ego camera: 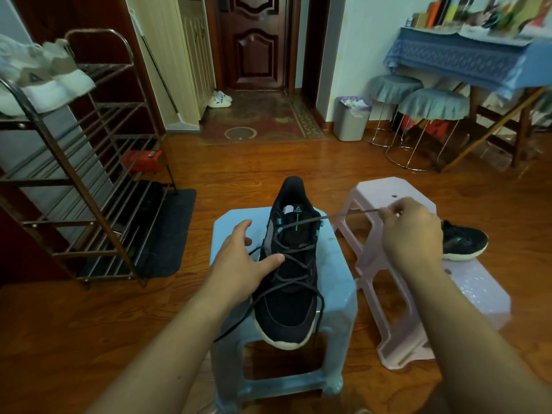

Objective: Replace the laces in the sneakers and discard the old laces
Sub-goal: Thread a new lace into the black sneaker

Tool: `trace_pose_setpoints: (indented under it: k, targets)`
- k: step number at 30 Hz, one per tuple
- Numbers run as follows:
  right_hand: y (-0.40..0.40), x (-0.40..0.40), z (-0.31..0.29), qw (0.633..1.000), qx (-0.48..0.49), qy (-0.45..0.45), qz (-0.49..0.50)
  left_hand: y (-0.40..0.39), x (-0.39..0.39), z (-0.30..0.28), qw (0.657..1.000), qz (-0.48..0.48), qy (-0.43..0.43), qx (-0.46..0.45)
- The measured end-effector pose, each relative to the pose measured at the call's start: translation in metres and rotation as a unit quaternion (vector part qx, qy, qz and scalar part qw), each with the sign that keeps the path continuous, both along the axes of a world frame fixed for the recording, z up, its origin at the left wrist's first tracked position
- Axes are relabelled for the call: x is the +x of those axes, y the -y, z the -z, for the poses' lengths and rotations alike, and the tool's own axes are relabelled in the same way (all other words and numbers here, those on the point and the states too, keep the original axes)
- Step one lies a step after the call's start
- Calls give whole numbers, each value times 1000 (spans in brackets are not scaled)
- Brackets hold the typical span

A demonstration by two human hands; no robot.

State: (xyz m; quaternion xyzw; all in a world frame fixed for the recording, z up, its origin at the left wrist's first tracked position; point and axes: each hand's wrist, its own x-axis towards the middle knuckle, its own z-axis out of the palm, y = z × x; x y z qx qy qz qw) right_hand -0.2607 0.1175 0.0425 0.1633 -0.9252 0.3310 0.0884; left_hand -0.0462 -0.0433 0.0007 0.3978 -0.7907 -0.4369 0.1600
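Right hand [412,231] pinches lace [343,216], pulling toward 2 o'clock; left hand [242,258] relaxed, steadying sneaker [288,282]. We judge unlacing barely begun.

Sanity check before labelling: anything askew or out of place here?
Yes: the pink stool lies tipped on its side on the floor, legs facing the blue stool. The second sneaker sits on the floor behind it. Nothing looks spilled or damaged.

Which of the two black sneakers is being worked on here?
The black sneaker on the blue stool, steadied by the left hand while the right hand pulls its lace. The other sneaker lies untouched on the floor.
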Motion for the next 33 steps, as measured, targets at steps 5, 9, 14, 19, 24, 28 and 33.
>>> trace_pose_setpoints:
  k: [5,9,14,19,24,28,33]
  targets:
    - [-3,-2,6,983,15,166,-70,-2,2,-2,999,2,-6,-32]
    - [1,13,1,970,-14,160,-184,-13,1,-2,990,-1,-38,-137]
    - [19,37,3,947,22,113,-300,-21,-3,0,983,28,-68,-171]
    - [22,42,-4,954,17,50,-294,-11,-1,-1,987,78,-44,-133]
    - [-13,46,-21,905,97,210,-356,-5,-1,-1,983,109,-34,-140]
    - [-20,37,-10,889,155,305,-305,-6,-1,0,977,111,-12,-181]
    - [-7,24,-8,916,77,297,-258,-17,-6,-2,959,109,15,-263]
